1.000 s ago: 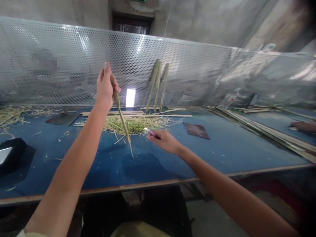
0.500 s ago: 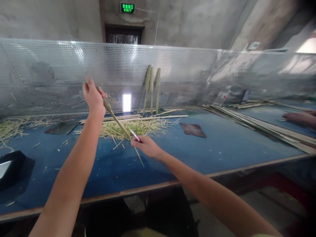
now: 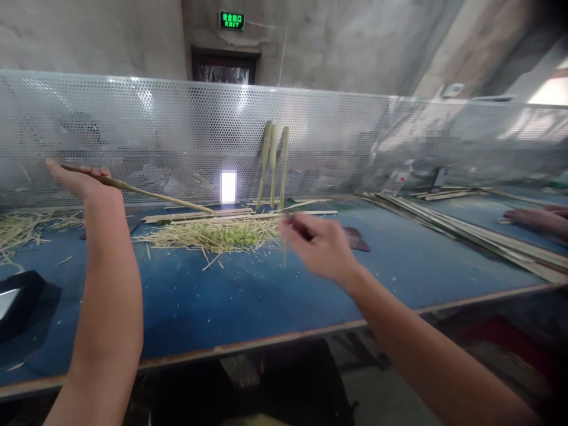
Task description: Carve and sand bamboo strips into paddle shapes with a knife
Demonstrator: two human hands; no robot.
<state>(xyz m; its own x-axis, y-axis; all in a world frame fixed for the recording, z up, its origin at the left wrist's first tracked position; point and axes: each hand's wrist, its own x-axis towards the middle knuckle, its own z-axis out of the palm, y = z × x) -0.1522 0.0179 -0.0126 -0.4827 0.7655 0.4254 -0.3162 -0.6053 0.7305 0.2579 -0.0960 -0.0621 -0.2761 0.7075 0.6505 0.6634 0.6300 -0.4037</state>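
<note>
My left hand (image 3: pixel 82 180) is raised at the far left, fingers closed on the thick end of a long tapered bamboo stick (image 3: pixel 155 194). The stick lies almost level, its thin tip pointing right over a pile of pale and green shavings (image 3: pixel 217 234). My right hand (image 3: pixel 319 245) is in mid-air to the right of that pile, smeared by motion, with curled fingers pinching a small knife that barely shows. Both hands are above the blue table (image 3: pixel 266 296).
Three bamboo sticks (image 3: pixel 273 160) lean on the perforated metal screen (image 3: pixel 355 136). Flat strips (image 3: pixel 199 215) lie behind the pile, a dark sheet (image 3: pixel 359 239) beside it. A black tray (image 3: pixel 18 293) sits far left. Long strips (image 3: pixel 465 228) and another person's hand (image 3: pixel 532 218) are at right.
My left hand swung the stick out to the left, from steeply tip-down to nearly level. My right hand moved right and up, away from the stick's tip.
</note>
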